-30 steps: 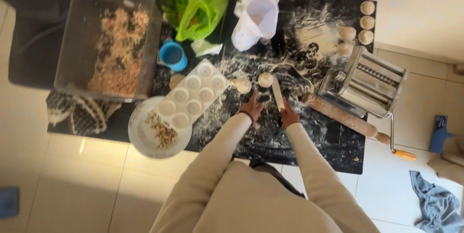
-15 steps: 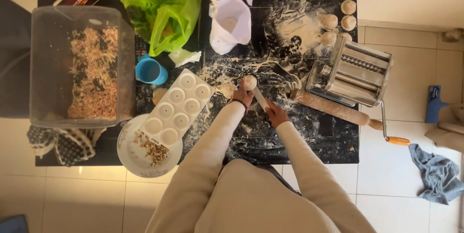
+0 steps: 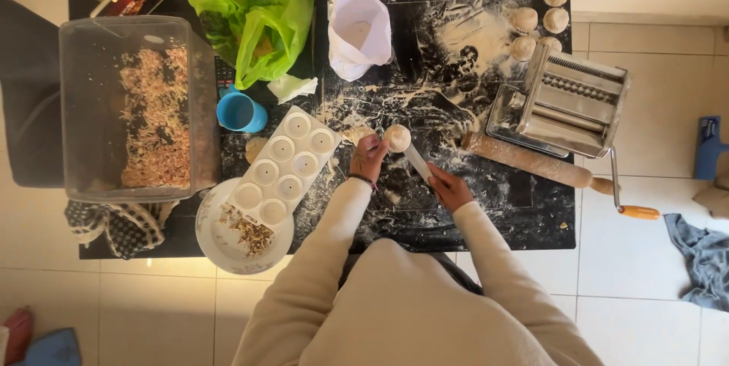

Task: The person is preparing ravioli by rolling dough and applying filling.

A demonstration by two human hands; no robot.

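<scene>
My left hand (image 3: 368,158) pinches a small round ball of dough (image 3: 397,137) on the floured black mat (image 3: 486,206). A flat white scraper blade (image 3: 417,162) is gripped by my right hand (image 3: 449,187), its tip close to the dough ball. To the left lies a white mould tray (image 3: 285,166) with round cups, resting partly on a white plate (image 3: 220,241) that holds chopped filling (image 3: 252,233). Cream sleeves cover both arms.
A wooden rolling pin (image 3: 531,161) and a metal pasta machine (image 3: 569,100) sit to the right. Several dough balls (image 3: 531,20) lie at the far right. A clear tub of shredded filling (image 3: 152,115), blue cup (image 3: 239,113), green bag (image 3: 254,13) and white bag (image 3: 357,28) stand behind.
The view has shifted so the mat sits higher and to the left. My left hand has lifted the dough ball slightly; the right hand keeps the scraper beside it.
</scene>
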